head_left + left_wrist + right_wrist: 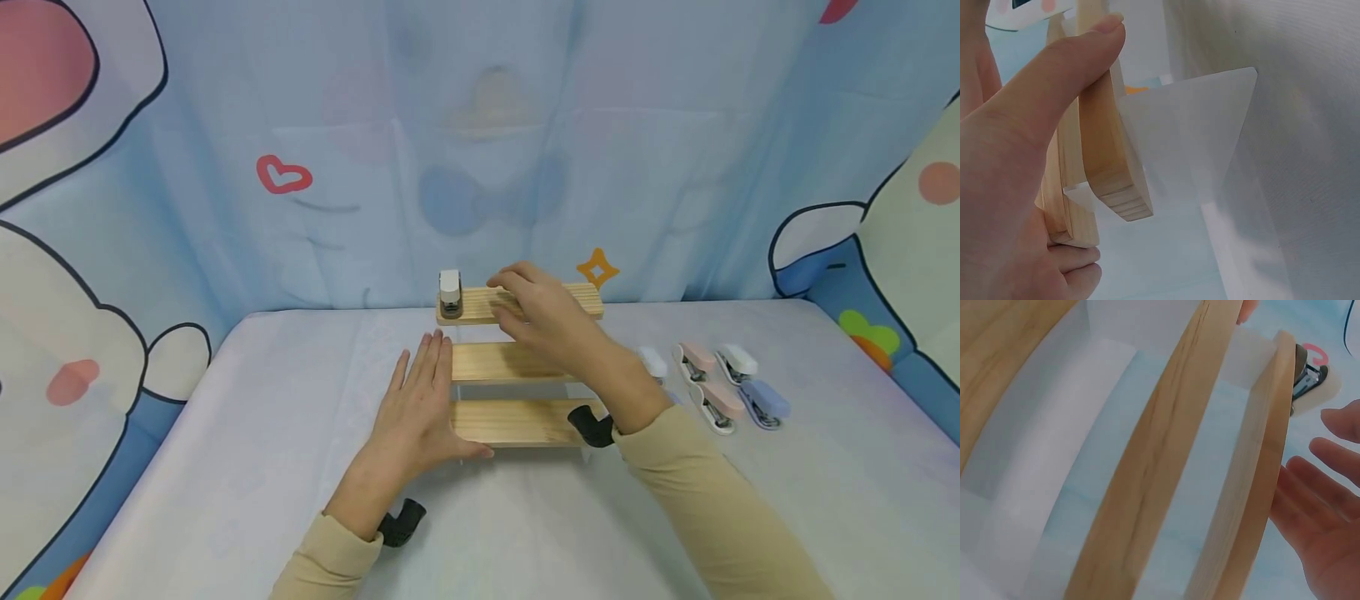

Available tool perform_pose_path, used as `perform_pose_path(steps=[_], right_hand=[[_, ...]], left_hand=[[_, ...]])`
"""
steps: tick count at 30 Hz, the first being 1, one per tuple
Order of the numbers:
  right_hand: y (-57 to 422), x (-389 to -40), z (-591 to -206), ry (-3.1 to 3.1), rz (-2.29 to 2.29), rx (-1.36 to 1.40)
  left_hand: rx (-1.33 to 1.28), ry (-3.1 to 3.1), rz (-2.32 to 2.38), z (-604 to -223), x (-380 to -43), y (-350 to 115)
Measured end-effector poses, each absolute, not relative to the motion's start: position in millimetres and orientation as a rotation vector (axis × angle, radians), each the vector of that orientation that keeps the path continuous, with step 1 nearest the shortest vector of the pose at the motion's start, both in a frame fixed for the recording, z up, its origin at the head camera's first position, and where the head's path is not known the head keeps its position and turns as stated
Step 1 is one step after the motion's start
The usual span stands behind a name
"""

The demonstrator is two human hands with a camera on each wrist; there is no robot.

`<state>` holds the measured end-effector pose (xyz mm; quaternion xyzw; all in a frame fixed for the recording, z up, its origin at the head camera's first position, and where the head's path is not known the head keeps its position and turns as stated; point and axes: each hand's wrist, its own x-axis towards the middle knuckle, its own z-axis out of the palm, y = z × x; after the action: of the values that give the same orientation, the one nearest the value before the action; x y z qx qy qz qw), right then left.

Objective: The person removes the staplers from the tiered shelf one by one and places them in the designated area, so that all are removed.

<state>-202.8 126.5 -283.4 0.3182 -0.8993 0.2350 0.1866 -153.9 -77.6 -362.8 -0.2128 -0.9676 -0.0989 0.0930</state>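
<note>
A three-tier rack has wooden boards, with a top board (476,312), a middle board (487,363) and a bottom board (517,422), joined by translucent side panels (1191,119). On the top board's left end stands a small white stapler (450,290). My left hand (420,408) lies along the rack's left side, fingers straight, its thumb (1066,69) resting on the front of a board. Above the top board, right of the stapler, hovers my right hand (551,321), fingers loosely bent and holding nothing. In the right wrist view, its fingers (1322,487) are close beside the top board.
Right of the rack lie several small staplers: an upper pink one (697,358), a white one (738,360), a lower pink one (720,400) and a blue one (765,402). My right forearm partly covers another white stapler (652,363). A blue patterned curtain (345,217) hangs behind the table.
</note>
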Motion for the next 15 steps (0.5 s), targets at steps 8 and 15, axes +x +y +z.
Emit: perform_pose_path(steps=[8, 15], right_hand=[[110.8, -208.0, -281.3, -2.559, 0.653, 0.909], [99.1, -212.5, -281.3, -2.571, 0.713, 0.956]], left_hand=[[-0.637, -2.863, -0.315, -362.4, -153.3, -77.4], [-0.639, -2.865, -0.307, -362.6, -153.5, -77.8]])
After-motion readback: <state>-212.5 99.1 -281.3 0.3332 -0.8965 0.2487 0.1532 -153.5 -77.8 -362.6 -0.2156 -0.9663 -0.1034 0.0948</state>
